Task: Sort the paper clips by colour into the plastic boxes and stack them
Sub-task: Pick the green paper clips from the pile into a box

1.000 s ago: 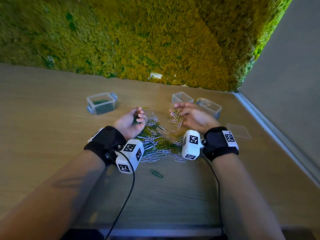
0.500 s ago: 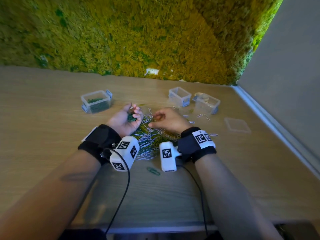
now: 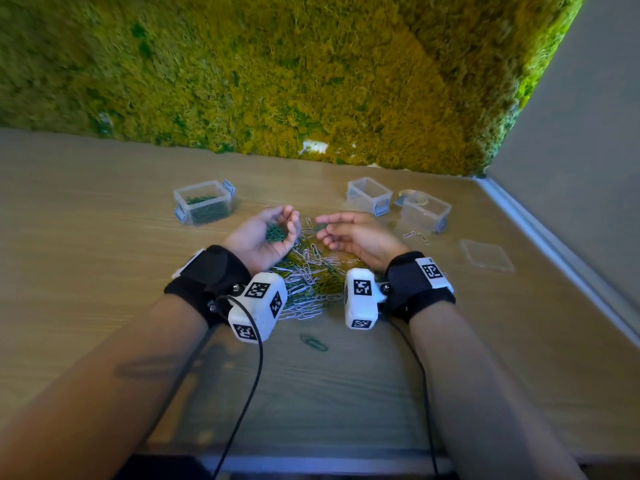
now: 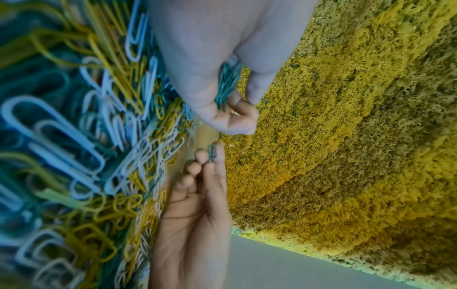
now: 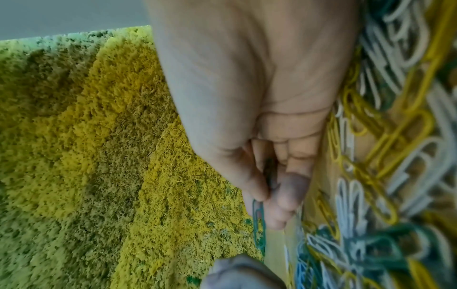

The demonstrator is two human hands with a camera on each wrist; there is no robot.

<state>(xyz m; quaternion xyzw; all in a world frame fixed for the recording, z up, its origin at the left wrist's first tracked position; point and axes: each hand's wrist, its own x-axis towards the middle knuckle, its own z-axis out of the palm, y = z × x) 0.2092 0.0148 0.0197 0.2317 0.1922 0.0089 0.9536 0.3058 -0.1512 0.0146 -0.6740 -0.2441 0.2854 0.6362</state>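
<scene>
A mixed pile of green, yellow and white paper clips (image 3: 308,278) lies on the wooden table between my wrists. My left hand (image 3: 268,233) is cupped palm up over the pile's far left and holds a bunch of green clips (image 3: 276,233), also seen as green clips (image 4: 226,82) in the left wrist view. My right hand (image 3: 343,233) pinches one green clip (image 3: 320,227) between thumb and fingertips, close to the left hand; the same green clip (image 4: 212,153) (image 5: 258,217) shows in both wrist views. A clear box with green clips (image 3: 202,206) stands at the left.
Two more clear boxes stand at the right: an empty-looking box (image 3: 369,195) and a further box (image 3: 424,211). A clear lid (image 3: 486,259) lies near the right edge. One stray green clip (image 3: 313,342) lies in front of the pile. A moss wall (image 3: 277,81) backs the table.
My right hand dropped its yellow clips, dipped into the pile, and now comes up pinching a green clip beside the left hand. The left hand stayed cupped on its green clips.
</scene>
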